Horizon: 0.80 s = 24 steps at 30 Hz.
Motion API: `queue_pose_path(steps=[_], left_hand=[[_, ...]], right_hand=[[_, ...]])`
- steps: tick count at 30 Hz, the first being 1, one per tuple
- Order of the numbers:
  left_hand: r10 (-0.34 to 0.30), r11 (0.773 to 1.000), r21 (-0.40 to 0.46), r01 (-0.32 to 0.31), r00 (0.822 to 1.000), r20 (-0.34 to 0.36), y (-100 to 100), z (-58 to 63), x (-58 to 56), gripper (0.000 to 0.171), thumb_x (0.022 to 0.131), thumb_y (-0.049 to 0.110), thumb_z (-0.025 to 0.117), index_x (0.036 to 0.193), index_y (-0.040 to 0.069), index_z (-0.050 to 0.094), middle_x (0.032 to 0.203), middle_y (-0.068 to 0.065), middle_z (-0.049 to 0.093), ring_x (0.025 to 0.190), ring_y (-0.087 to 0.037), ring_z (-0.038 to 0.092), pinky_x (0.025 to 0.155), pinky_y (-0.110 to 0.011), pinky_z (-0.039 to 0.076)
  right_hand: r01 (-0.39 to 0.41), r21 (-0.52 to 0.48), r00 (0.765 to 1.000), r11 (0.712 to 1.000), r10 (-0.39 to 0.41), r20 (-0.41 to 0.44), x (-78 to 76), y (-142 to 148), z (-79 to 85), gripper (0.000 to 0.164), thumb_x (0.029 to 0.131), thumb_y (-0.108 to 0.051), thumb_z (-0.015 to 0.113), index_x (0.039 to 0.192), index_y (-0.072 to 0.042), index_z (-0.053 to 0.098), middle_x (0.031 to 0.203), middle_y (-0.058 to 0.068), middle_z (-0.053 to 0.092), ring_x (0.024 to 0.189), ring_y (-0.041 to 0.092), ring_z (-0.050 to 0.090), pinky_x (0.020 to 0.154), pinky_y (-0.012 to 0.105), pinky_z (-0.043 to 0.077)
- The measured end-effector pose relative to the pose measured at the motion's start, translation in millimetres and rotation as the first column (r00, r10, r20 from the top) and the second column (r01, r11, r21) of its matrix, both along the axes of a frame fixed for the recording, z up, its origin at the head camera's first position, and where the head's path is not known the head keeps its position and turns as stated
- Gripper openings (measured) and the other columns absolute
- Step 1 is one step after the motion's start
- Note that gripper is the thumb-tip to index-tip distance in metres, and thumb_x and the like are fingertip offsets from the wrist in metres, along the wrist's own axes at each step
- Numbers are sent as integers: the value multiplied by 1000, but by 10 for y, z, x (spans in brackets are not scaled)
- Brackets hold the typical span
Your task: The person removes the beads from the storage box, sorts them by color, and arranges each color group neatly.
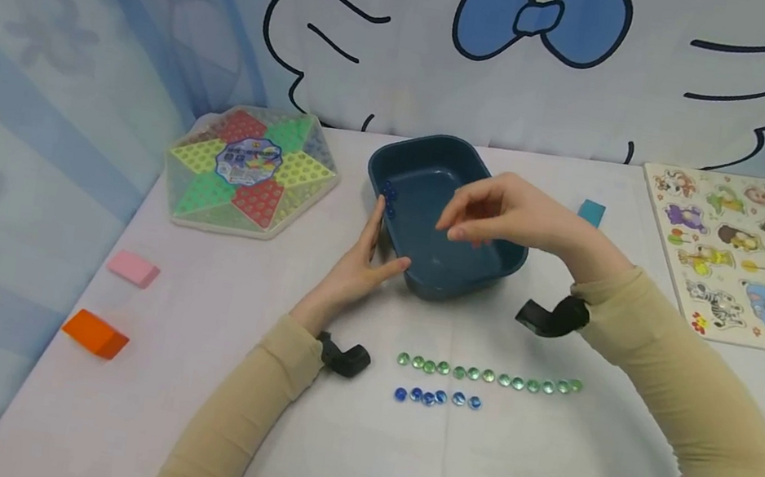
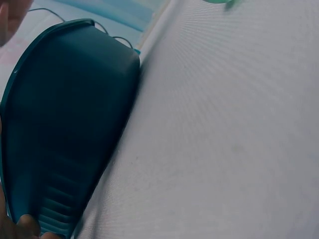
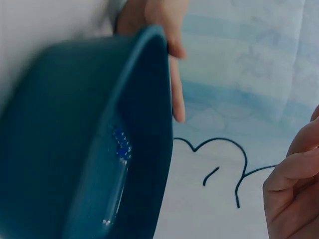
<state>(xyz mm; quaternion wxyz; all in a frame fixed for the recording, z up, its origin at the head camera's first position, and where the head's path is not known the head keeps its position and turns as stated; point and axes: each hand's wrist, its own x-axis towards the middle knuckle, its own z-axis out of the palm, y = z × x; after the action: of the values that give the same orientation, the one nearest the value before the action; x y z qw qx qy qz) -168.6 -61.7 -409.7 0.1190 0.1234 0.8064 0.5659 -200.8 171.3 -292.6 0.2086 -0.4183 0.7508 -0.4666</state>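
Note:
A dark blue plastic basin [image 1: 426,266] stands toward the back of the table, with a small cluster of dark blue glass beads [image 1: 389,198] inside by its left wall. My left hand [image 1: 351,271] holds the basin's near left corner, thumb along the near side and fingers along the left wall. Above the basin's right half hangs my right hand [image 1: 498,206], its fingers loosely bent, nothing visible between them. In front lies a long row of green glass beads [image 1: 488,376], and nearer me a shorter row of blue glass beads [image 1: 429,398].
At the back left lies a hexagonal game box [image 1: 252,169] with a coloured star. A pink block [image 1: 133,268] and an orange block [image 1: 96,334] sit by the left edge. A blue block [image 1: 591,212] and an animal puzzle board [image 1: 743,259] are on the right.

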Motion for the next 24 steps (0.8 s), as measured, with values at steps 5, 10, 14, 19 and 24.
queue_pose_path(steps=[5, 10, 14, 19, 24], left_hand=[[-12, 1000, 16, 11, 999, 39, -3, 199, 90, 92, 90, 20, 61, 148, 29, -10, 156, 0, -7, 143, -20, 1, 116, -41, 12], [-22, 999, 25, 21, 998, 50, -1, 248, 113, 91, 91, 19, 60, 148, 26, -11, 156, -2, -7, 143, -21, 1, 115, -42, 13], [-25, 1000, 19, 24, 998, 49, -2, 240, 113, 91, 91, 21, 60, 148, 27, -10, 156, 0, -8, 143, -20, 1, 116, -40, 12], [-24, 1000, 9, 24, 999, 39, -1, 236, 106, 91, 91, 20, 60, 149, 25, -10, 156, 1, -7, 143, -19, 1, 116, -39, 13], [-28, 999, 19, 28, 999, 29, -13, 181, 76, 91, 91, 20, 60, 148, 27, -11, 156, 2, -9, 143, -19, 0, 116, -41, 12]], right_hand=[[110, -31, 993, 993, -108, 43, -287, -155, 10, 13, 89, -12, 61, 99, -5, 67, 77, 6, 59, 59, 22, 48, 57, 29, 46], [191, -57, 979, 980, -186, 89, -498, -281, 13, 15, 90, -14, 60, 101, -8, 67, 79, 4, 59, 60, 21, 48, 61, 29, 46], [249, -60, 965, 967, -242, 100, -632, -361, -14, 17, 89, -17, 61, 102, -7, 68, 79, 4, 59, 58, 18, 47, 61, 29, 46], [309, -14, 947, 951, -306, 99, -777, -448, -119, 21, 88, -20, 63, 103, -6, 68, 82, 5, 62, 59, 18, 48, 57, 27, 45], [341, 91, 936, 936, -347, 64, -881, -532, -250, 26, 87, -23, 65, 106, -6, 67, 85, 3, 64, 69, 28, 51, 59, 27, 46]])
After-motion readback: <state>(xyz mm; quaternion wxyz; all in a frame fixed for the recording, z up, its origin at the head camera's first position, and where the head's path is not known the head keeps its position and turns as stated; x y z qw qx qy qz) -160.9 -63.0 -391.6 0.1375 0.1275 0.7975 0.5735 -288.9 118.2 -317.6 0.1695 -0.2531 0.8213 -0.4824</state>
